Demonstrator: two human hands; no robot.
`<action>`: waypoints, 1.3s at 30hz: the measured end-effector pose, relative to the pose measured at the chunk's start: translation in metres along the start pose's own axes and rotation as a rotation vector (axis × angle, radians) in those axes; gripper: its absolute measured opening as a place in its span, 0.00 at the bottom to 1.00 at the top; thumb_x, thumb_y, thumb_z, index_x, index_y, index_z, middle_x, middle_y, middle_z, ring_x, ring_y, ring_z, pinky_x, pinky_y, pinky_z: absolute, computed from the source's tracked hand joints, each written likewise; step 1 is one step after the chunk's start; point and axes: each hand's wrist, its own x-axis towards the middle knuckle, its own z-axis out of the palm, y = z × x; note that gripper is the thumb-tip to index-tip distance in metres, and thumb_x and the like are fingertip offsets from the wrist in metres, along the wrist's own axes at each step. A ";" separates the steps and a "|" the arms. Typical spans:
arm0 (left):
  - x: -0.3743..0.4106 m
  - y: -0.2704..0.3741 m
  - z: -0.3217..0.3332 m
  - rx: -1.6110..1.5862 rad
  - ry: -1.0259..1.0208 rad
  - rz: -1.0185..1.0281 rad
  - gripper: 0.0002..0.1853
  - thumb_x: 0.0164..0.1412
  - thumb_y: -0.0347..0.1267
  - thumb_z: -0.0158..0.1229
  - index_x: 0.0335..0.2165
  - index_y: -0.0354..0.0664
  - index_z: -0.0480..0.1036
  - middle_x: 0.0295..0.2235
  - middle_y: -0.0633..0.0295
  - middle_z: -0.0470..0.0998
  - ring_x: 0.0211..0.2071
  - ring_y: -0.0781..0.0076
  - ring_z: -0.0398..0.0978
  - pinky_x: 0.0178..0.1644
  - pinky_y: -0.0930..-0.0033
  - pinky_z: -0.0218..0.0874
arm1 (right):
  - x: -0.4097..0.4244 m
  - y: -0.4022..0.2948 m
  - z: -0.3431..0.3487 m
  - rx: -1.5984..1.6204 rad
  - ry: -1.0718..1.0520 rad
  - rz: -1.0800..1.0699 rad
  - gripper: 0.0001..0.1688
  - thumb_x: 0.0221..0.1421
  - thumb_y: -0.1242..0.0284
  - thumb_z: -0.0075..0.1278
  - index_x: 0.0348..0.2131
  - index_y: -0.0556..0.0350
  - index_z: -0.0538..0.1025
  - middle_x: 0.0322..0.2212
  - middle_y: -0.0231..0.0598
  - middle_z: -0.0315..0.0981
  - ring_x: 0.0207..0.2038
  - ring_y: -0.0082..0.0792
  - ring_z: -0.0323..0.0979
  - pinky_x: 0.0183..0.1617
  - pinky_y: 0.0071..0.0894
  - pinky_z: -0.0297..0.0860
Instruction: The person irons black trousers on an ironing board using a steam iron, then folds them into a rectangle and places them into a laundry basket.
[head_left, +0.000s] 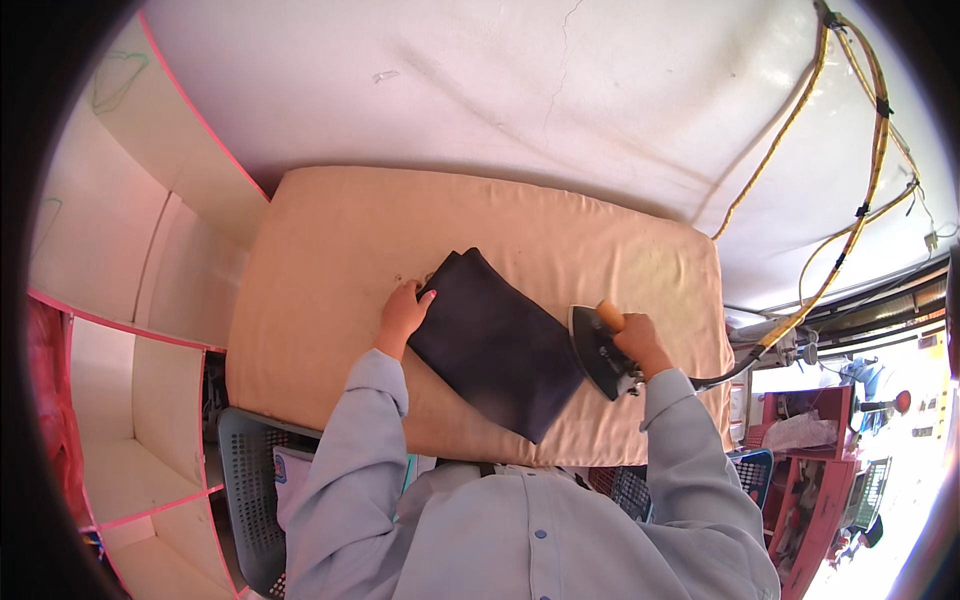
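A folded black cloth item (499, 345) lies slantwise on an ironing table with a tan fabric cover (337, 225). At its upper left edge is my left hand (405, 311), its thumb on top of the cloth and its fingers at the edge. My right hand (641, 341) is closed around the wooden handle of an electric iron (600, 352). The iron is at the right end of the black cloth, and its rear points toward me. From the iron a thick cord wrapped in yellow and black (795, 319) runs up to the right.
White shelves with pink edging (150, 420) stand on the left. A grey plastic basket (251, 480) holding light cloth is below the table's left corner. Behind the table rises a pale wall (465, 97). On the right are a blue basket (754, 469) and a red shelf unit (814, 487).
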 end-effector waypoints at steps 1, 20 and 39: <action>0.002 0.002 -0.005 -0.024 -0.083 -0.042 0.29 0.57 0.50 0.49 0.43 0.34 0.69 0.41 0.44 0.73 0.43 0.49 0.70 0.47 0.57 0.61 | 0.008 0.021 -0.001 -0.049 0.016 0.015 0.18 0.39 0.72 0.46 0.35 0.53 0.78 0.33 0.51 0.75 0.39 0.49 0.72 0.45 0.44 0.68; -0.261 -0.035 -0.006 -1.275 0.001 -0.684 0.26 0.61 0.42 0.48 0.50 0.31 0.62 0.45 0.54 0.71 0.45 0.68 0.70 0.48 0.68 0.62 | -0.083 -0.046 0.111 1.001 -0.436 -0.100 0.27 0.41 0.69 0.58 0.41 0.68 0.71 0.32 0.47 0.75 0.35 0.37 0.74 0.42 0.30 0.68; -0.598 -0.045 -0.134 -1.412 0.988 -0.865 0.34 0.58 0.40 0.54 0.56 0.32 0.55 0.48 0.54 0.68 0.46 0.69 0.70 0.47 0.72 0.63 | -0.253 -0.340 0.036 1.085 -1.325 -0.681 0.45 0.36 0.85 0.50 0.57 0.67 0.55 0.48 0.46 0.65 0.50 0.35 0.66 0.55 0.28 0.62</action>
